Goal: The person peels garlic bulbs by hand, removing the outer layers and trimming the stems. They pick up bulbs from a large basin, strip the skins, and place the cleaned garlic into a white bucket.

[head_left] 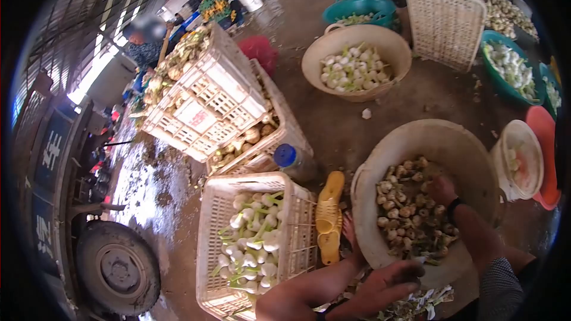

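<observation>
Unpeeled garlic bulbs (410, 199) with dry skins and stems fill the bottom of a large pale basin (372, 172) in front of me. Inside the basin, my right hand (441, 190) has its fingers curled down at the bulbs on the right of the heap; what they grasp is hidden. My left hand (389, 283) is over the basin's near rim, thumb and fingers apart, close to some loose stem scraps. Below it lie dry garlic skins and leaves (416, 303). Cleaned white garlic bulbs with green stems (256, 244) partly fill the plastic crate (300, 226) at my left.
A yellow sandal (329, 217) and a blue-capped bottle (297, 161) stand between crate and basin. Stacked crates (208, 101) of untrimmed garlic rise behind. Farther off are a beige tub (309, 62), green tubs (489, 38), a white bucket (499, 154) and people working. A vehicle wheel (119, 267) is at left.
</observation>
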`<action>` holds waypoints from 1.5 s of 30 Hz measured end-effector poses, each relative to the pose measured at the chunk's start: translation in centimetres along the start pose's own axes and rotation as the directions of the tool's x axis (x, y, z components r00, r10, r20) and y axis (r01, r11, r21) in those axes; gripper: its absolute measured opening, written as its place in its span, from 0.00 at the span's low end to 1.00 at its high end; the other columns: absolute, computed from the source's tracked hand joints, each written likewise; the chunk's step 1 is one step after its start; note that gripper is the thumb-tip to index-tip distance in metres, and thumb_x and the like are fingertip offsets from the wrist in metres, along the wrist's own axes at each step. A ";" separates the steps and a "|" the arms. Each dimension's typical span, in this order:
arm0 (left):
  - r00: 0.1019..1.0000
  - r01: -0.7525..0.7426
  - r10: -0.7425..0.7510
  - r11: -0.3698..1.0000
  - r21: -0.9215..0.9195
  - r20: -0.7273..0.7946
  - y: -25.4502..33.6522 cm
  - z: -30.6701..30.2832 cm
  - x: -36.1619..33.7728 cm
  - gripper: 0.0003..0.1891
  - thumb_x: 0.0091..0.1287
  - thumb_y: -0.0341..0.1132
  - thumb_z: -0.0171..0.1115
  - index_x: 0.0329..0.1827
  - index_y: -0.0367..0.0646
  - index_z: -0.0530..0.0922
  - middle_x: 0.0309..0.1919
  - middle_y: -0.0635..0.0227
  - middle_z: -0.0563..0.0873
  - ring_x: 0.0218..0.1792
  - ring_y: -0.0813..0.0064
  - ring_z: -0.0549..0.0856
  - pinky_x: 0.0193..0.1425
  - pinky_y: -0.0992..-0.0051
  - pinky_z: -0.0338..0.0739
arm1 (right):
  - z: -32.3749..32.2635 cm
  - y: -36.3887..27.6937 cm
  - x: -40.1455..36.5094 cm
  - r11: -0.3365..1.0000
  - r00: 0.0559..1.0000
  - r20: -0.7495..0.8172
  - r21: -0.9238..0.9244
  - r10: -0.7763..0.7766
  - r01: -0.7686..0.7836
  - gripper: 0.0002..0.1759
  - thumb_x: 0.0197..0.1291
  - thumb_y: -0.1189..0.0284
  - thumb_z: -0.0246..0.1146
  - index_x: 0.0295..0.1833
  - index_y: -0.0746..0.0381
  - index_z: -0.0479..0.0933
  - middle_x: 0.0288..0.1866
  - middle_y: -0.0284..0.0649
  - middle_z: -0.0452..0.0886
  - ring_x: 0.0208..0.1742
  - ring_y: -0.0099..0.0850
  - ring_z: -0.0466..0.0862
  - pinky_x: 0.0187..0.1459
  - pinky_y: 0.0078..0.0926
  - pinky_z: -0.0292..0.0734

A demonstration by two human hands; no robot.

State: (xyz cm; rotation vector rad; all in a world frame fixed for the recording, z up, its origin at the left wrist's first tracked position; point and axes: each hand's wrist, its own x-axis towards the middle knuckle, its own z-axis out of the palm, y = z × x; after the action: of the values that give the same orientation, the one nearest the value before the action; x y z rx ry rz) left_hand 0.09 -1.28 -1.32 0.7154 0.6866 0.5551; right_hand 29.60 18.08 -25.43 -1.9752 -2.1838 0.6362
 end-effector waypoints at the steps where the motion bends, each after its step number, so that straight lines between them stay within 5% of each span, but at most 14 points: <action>1: 0.999 -0.032 0.033 0.997 -0.072 0.013 -0.3 -0.2 -0.1 0.25 0.71 0.34 0.60 0.68 0.37 0.67 0.58 0.61 0.78 0.60 0.73 0.77 0.65 0.71 0.72 | 0.7 -0.6 0.8 0.996 0.995 0.041 0.000 0.091 -0.092 0.12 0.60 0.68 0.59 0.45 0.62 0.81 0.48 0.51 0.81 0.50 0.49 0.80 0.50 0.51 0.74; 4: 0.989 -0.082 0.087 0.995 0.049 -0.123 2.4 0.6 -0.2 0.20 0.67 0.27 0.63 0.63 0.37 0.74 0.51 0.64 0.83 0.52 0.76 0.81 0.57 0.74 0.76 | 13.8 9.4 4.8 0.950 0.918 -0.255 0.002 -0.302 0.313 0.18 0.58 0.64 0.59 0.48 0.66 0.79 0.41 0.56 0.82 0.44 0.55 0.80 0.47 0.51 0.75; 7: 0.982 -0.128 0.142 0.985 0.116 -0.123 1.1 0.2 0.2 0.24 0.68 0.37 0.66 0.64 0.38 0.72 0.51 0.61 0.82 0.48 0.72 0.82 0.54 0.71 0.77 | 4.4 0.6 2.9 0.997 0.983 0.168 0.030 0.070 -0.076 0.16 0.59 0.66 0.60 0.50 0.63 0.79 0.47 0.54 0.81 0.51 0.51 0.79 0.52 0.50 0.74; 11: 0.999 0.020 -0.017 0.996 0.090 -0.033 1.4 -0.3 0.2 0.24 0.70 0.33 0.61 0.67 0.37 0.68 0.55 0.63 0.79 0.57 0.75 0.78 0.62 0.72 0.73 | 4.7 0.6 -0.4 0.951 0.994 0.068 -0.293 -0.081 0.097 0.20 0.56 0.66 0.62 0.52 0.64 0.78 0.48 0.55 0.81 0.51 0.52 0.80 0.52 0.48 0.75; 15: 0.979 -0.188 0.199 0.966 0.177 -0.048 -1.3 -0.4 1.1 0.22 0.69 0.32 0.60 0.65 0.37 0.70 0.50 0.65 0.81 0.50 0.77 0.80 0.56 0.74 0.75 | 1.7 -0.2 -3.8 0.967 0.968 -0.235 0.215 -0.083 0.135 0.18 0.53 0.65 0.63 0.47 0.66 0.81 0.42 0.54 0.82 0.45 0.52 0.82 0.49 0.50 0.76; 17: 0.978 -0.188 0.201 0.967 0.169 -0.060 -1.5 -0.3 1.1 0.23 0.68 0.33 0.61 0.65 0.37 0.70 0.49 0.65 0.81 0.49 0.77 0.81 0.55 0.75 0.76 | -0.7 -0.9 -5.8 0.994 0.992 0.080 0.047 -0.100 0.097 0.19 0.54 0.66 0.63 0.47 0.67 0.81 0.40 0.55 0.82 0.43 0.51 0.83 0.46 0.47 0.78; 18: 0.979 -0.172 0.187 0.972 0.158 -0.082 -1.5 -0.4 1.2 0.24 0.67 0.33 0.62 0.64 0.37 0.70 0.49 0.65 0.81 0.48 0.77 0.81 0.53 0.75 0.76 | -5.0 -5.2 -8.0 0.898 0.973 0.188 0.393 0.131 -0.196 0.19 0.56 0.67 0.63 0.50 0.68 0.80 0.40 0.54 0.83 0.41 0.43 0.85 0.41 0.40 0.80; 21: 0.990 -0.110 0.127 0.968 0.226 -0.062 -0.9 -0.9 1.2 0.29 0.66 0.34 0.66 0.68 0.35 0.68 0.53 0.66 0.79 0.51 0.78 0.79 0.55 0.75 0.76 | -7.9 -9.4 -12.5 0.628 0.964 0.191 0.731 0.186 -0.266 0.20 0.60 0.66 0.63 0.53 0.69 0.79 0.41 0.49 0.83 0.37 0.35 0.85 0.37 0.33 0.81; 25: 0.825 -0.299 0.560 0.541 0.786 -0.071 -2.6 -1.9 2.2 0.33 0.59 0.36 0.69 0.67 0.38 0.67 0.56 0.49 0.78 0.54 0.60 0.81 0.54 0.67 0.78 | -8.3 -12.0 -15.8 0.272 0.952 0.277 0.913 0.129 -0.303 0.20 0.64 0.66 0.60 0.55 0.69 0.77 0.42 0.43 0.83 0.34 0.30 0.83 0.37 0.31 0.81; 27: 0.837 -0.268 0.544 0.491 0.829 -0.052 -2.6 -2.1 2.3 0.35 0.60 0.37 0.71 0.68 0.36 0.65 0.59 0.49 0.75 0.52 0.62 0.82 0.56 0.69 0.77 | -12.7 -15.6 -18.7 0.710 0.984 0.157 0.703 -0.082 -0.053 0.20 0.66 0.65 0.58 0.55 0.70 0.77 0.42 0.43 0.82 0.33 0.29 0.83 0.35 0.30 0.81; 29: 0.786 -0.255 0.618 0.347 0.902 -0.016 -2.8 -2.0 2.8 0.38 0.53 0.36 0.72 0.68 0.38 0.66 0.60 0.45 0.75 0.59 0.47 0.78 0.60 0.63 0.75 | -12.8 -17.6 -20.1 0.384 0.961 0.274 0.884 0.036 -0.267 0.20 0.67 0.65 0.57 0.54 0.70 0.78 0.42 0.42 0.82 0.36 0.29 0.83 0.38 0.29 0.81; 31: 0.837 -0.313 0.547 0.433 0.845 0.030 -2.4 -1.4 2.5 0.39 0.51 0.36 0.74 0.67 0.36 0.67 0.56 0.47 0.79 0.57 0.49 0.80 0.61 0.62 0.74 | -14.7 -19.4 -21.8 0.212 0.951 0.309 0.929 0.006 -0.303 0.20 0.66 0.64 0.57 0.52 0.70 0.79 0.38 0.41 0.81 0.34 0.27 0.81 0.35 0.28 0.78; 39: 0.895 -0.381 0.434 0.623 0.683 0.103 -1.9 0.5 1.8 0.39 0.54 0.34 0.77 0.69 0.38 0.67 0.56 0.63 0.80 0.56 0.75 0.79 0.62 0.72 0.74 | -16.0 -18.7 -24.4 0.351 0.984 0.156 0.929 -0.082 -0.118 0.21 0.67 0.57 0.59 0.36 0.67 0.79 0.23 0.34 0.76 0.24 0.21 0.75 0.25 0.21 0.69; 45: 0.921 -0.354 0.374 0.699 0.621 0.103 -0.6 2.6 1.0 0.36 0.55 0.35 0.77 0.67 0.40 0.70 0.55 0.63 0.82 0.56 0.74 0.80 0.62 0.71 0.75 | -15.2 -18.1 -25.6 0.251 0.989 0.128 0.962 -0.070 -0.107 0.24 0.69 0.54 0.59 0.46 0.67 0.78 0.26 0.32 0.77 0.24 0.20 0.75 0.25 0.20 0.70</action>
State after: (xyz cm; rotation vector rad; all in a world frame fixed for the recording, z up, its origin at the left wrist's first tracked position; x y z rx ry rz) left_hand 2.78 -2.02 -0.64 1.5112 0.7709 0.7063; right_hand 22.06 -4.46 0.02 -1.1882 -1.1098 1.6639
